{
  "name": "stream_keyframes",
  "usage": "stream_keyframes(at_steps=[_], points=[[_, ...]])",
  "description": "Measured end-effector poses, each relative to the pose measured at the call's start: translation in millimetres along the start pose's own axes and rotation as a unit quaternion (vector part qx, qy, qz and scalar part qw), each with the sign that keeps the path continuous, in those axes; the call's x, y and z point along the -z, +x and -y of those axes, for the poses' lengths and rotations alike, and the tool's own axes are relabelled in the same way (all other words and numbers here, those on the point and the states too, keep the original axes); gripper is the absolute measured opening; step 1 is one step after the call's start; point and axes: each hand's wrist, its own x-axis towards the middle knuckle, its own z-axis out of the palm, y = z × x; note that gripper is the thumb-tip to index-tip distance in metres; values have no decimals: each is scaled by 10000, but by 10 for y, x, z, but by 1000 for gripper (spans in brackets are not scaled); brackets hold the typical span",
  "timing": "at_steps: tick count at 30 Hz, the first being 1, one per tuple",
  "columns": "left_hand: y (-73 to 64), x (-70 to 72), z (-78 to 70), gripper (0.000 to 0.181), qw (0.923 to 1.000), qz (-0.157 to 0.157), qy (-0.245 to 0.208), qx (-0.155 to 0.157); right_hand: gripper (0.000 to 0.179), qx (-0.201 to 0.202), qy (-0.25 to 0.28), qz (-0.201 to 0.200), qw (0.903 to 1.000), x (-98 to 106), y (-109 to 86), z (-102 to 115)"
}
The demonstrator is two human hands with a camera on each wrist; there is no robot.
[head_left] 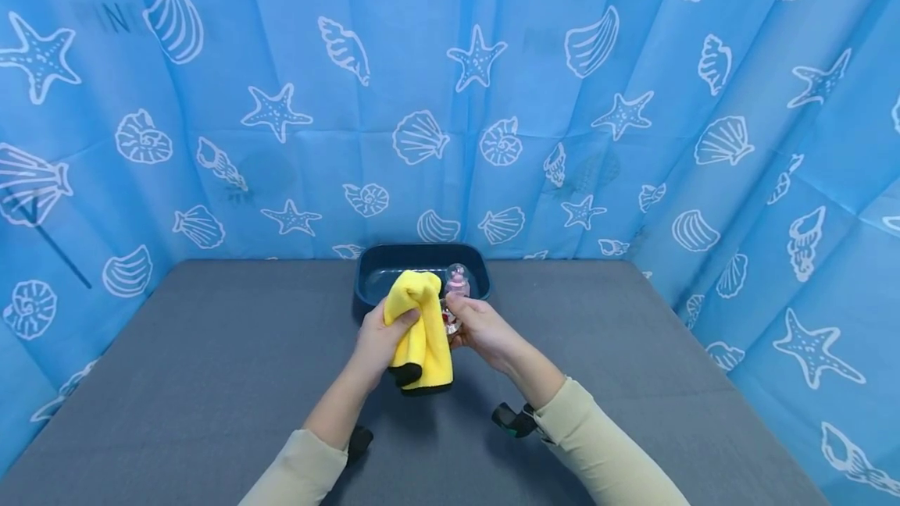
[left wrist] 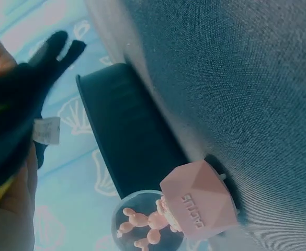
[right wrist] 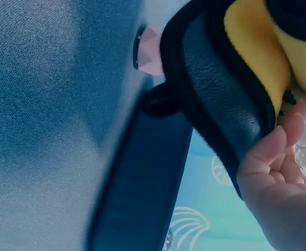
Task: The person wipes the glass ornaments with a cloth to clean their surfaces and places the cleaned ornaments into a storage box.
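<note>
Head view: above a grey, fabric-covered desk (head_left: 246, 365), the left hand (head_left: 380, 338) grips a folded yellow cloth with black edging (head_left: 430, 350), while the right hand (head_left: 485, 328) holds a clear, rounded object with red detail (head_left: 451, 323) at the cloth's side. Beyond stands a dark blue, round-cornered rectangular tray (head_left: 394, 258). Left wrist view: a pink, faceted pot lettered "CACTUS" (left wrist: 201, 201), topped by a transparent dome (left wrist: 122, 210), stands just beside the tray.
</note>
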Motion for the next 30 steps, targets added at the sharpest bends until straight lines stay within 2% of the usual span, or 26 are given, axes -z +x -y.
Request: stream_keyframes(at_steps=[5, 9, 13, 16, 18, 23, 27, 30], points=[[-6, 86, -10, 46, 9964, 53, -748, 387, 53, -85, 138, 76, 9998, 33, -22, 22], [-14, 160, -50, 53, 9902, 209, -1229, 630, 54, 5, -72, 83, 9999, 77, -35, 40], [-30, 162, -114, 52, 9907, 595, -1050, 624, 55, 274, -496, 13, 9984, 111, -34, 34], [-37, 116, -143, 51, 9927, 857, -719, 461, 55, 533, -757, 148, 9956, 126, -33, 21], [-33, 77, -140, 54, 9938, 903, -534, 376, 58, 679, -843, 323, 9936, 132, -31, 6], [-43, -8, -94, 59, 9977, 520, -234, 374, 69, 802, -814, 642, 9914, 121, -24, -9], [-57, -39, -71, 53, 9992, 115, -64, 385, 67, 786, -804, 653, 9915, 109, -20, -9], [-48, -31, -64, 51, 9990, 28, -130, 418, 64, 750, -828, 588, 9920, 105, -25, -3]])
